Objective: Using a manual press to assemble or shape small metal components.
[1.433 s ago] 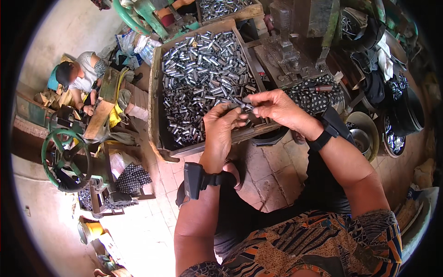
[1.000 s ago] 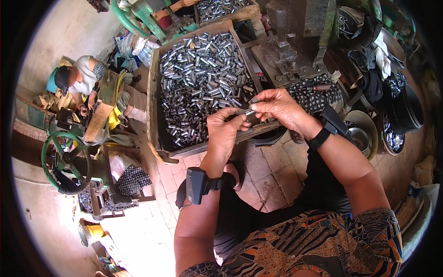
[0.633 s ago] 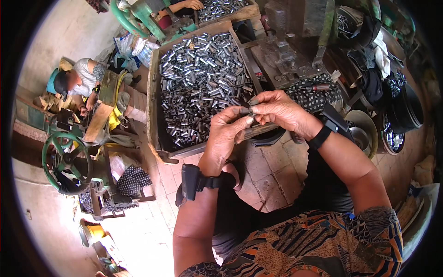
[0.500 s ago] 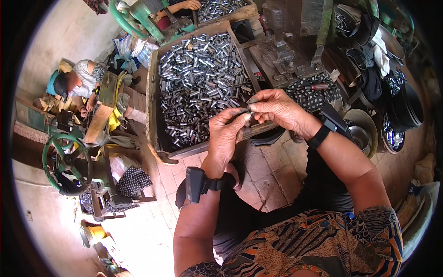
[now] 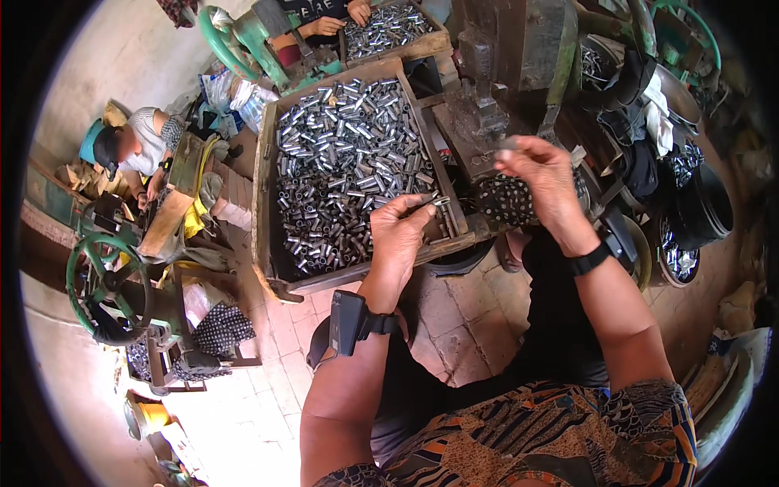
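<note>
Now, left hand (image 5: 399, 237): we see it closed around a small bunch of short metal tubes (image 5: 436, 200), their ends poking out past the fingertips, right above the near right corner of the wooden crate (image 5: 265, 213).
Right hand (image 5: 542, 176): raised well apart from the left, thumb and fingers pinched on one small grey metal piece (image 5: 509, 144) near the dark press.
Wrists: we note a black box strapped on the left forearm (image 5: 347, 322) and a black band on the right wrist (image 5: 588, 260).
Wooden crate: rough plank walls, long and shallow, heaped with shiny cylindrical tubes (image 5: 345, 162) lying every way.
Second crate (image 5: 393, 32): farther off, also full of bright tubes, with another person's hands (image 5: 341, 18) at its rim.
Press (image 5: 487, 89): dark, greasy iron, standing just right of the big crate.
Bowls (image 5: 690, 219): dark round pans at the right, one holding glinting metal bits.
Floor (image 5: 454, 325): worn reddish-grey paving tiles under the crate.
Room: a cluttered workshop; at the left a seated person in a striped shirt (image 5: 134, 150) bends beside a green handwheel (image 5: 101, 284).
</note>
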Demonstrator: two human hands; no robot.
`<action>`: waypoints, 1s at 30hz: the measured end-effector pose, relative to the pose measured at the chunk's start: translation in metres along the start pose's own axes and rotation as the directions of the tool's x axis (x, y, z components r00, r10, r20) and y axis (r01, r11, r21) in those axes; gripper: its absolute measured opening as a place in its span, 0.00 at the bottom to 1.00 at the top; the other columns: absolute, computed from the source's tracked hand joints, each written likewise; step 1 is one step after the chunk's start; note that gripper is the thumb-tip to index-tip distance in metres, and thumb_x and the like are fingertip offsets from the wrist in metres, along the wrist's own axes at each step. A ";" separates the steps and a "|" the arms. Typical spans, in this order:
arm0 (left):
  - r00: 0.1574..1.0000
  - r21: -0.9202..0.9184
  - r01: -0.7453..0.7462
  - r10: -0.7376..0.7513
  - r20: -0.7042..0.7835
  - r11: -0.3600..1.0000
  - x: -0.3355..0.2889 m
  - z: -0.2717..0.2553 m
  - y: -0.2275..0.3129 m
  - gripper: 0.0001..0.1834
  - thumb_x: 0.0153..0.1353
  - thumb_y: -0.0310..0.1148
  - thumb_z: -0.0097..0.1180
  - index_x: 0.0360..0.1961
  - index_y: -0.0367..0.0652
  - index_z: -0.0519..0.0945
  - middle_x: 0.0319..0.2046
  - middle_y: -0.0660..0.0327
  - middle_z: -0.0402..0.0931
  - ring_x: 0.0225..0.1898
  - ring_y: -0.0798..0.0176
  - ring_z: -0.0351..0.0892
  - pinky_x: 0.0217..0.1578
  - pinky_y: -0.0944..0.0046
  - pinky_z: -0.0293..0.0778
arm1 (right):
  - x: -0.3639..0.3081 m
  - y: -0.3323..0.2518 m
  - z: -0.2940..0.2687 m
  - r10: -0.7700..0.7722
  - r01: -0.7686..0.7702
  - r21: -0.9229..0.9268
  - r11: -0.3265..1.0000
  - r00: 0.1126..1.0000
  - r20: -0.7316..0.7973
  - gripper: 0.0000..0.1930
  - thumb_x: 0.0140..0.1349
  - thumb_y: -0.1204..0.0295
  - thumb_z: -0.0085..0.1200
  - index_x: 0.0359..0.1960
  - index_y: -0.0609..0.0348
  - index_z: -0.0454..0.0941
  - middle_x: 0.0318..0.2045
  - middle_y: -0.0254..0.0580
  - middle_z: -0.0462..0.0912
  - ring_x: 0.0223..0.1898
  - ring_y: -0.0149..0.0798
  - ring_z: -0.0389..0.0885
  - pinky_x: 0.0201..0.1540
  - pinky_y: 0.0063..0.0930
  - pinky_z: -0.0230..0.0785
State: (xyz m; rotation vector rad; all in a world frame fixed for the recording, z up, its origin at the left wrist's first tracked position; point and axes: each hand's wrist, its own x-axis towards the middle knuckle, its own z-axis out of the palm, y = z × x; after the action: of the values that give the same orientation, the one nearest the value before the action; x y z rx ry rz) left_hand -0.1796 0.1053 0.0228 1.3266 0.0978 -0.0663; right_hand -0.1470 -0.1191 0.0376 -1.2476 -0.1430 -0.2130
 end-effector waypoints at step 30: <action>0.965 0.426 -0.241 0.263 0.009 0.872 0.136 0.071 -0.026 0.05 0.53 0.19 0.55 0.31 0.29 0.80 0.26 0.62 0.78 0.26 0.72 0.72 0.29 0.72 0.67 | 0.104 -0.117 -0.165 -0.237 0.094 -0.593 0.800 0.957 -0.168 0.13 0.45 0.75 0.65 0.34 0.58 0.79 0.28 0.29 0.79 0.31 0.26 0.74 0.37 0.22 0.66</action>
State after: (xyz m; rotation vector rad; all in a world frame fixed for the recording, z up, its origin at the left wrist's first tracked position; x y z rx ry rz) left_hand -0.0452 0.0308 0.0001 1.7690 -0.0542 0.1787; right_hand -0.0757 -0.3202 0.1176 -1.8124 0.0253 -0.5921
